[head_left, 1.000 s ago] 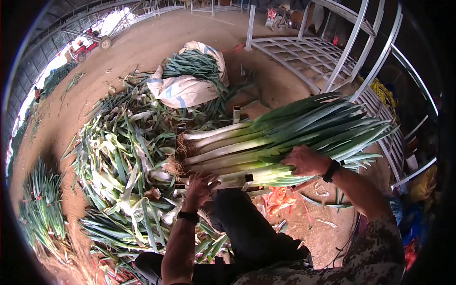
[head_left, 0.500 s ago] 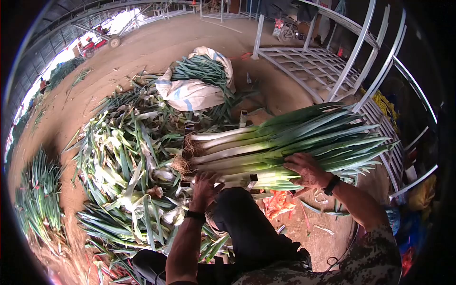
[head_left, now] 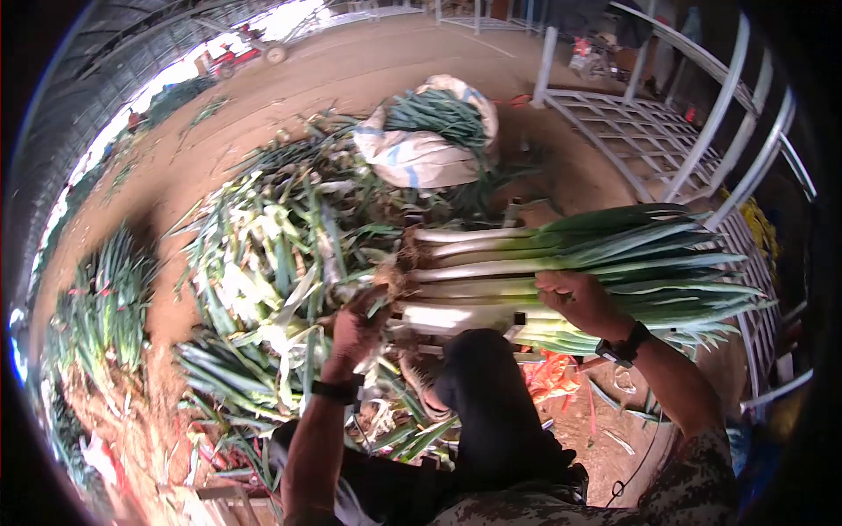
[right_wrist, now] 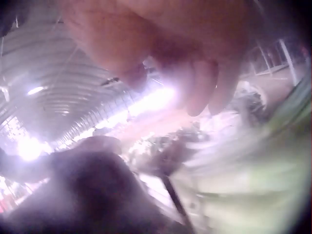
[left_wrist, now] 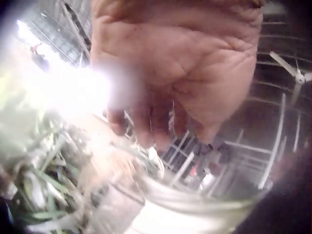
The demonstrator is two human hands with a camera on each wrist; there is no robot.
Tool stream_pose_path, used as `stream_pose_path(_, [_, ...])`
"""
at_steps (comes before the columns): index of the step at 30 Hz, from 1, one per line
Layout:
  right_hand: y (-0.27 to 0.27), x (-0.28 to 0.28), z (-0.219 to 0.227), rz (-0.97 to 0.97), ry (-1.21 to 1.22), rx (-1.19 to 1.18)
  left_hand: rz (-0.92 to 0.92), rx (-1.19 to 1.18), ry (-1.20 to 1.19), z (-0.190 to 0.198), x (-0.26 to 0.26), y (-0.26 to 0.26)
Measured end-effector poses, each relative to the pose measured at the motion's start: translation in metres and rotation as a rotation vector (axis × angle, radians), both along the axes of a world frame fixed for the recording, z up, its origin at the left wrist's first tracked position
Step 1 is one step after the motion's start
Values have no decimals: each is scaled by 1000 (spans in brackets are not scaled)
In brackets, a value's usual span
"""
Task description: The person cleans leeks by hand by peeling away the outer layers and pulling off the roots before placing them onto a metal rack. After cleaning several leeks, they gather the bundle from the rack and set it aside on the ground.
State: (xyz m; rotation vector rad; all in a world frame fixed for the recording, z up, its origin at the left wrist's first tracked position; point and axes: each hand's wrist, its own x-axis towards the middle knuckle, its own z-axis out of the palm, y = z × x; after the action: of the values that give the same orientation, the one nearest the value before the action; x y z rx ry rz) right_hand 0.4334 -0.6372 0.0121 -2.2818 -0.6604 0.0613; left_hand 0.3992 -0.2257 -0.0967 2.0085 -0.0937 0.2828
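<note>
L. hand [head_left: 355, 331], fingers loosely bent, nothing seen gripped, is placed nr. roots [head_left: 407, 252] & r. hand [head_left: 581, 303], likewise, over leeks [head_left: 561, 252] laid across frame [head_left: 519, 320], ends prob. best evened by light taps, w/ sack [head_left: 419, 163] set beyond.

White glare hazes both blurred wrist views.

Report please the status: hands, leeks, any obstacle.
Left hand near roots, right hand over leeks, both apparently empty. Leeks side by side. Leaf pile beside roots, likely no obstacle.
</note>
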Motion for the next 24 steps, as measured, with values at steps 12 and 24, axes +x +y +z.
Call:
stream_pose_path(12, [276, -51, 66, 562, 694, 821, 576, -225, 168, 103, -214, 198])
stream_pose_path(24, [389, -63, 6, 640, 988, 596, 1097, -677, 25, -178, -241, 225])
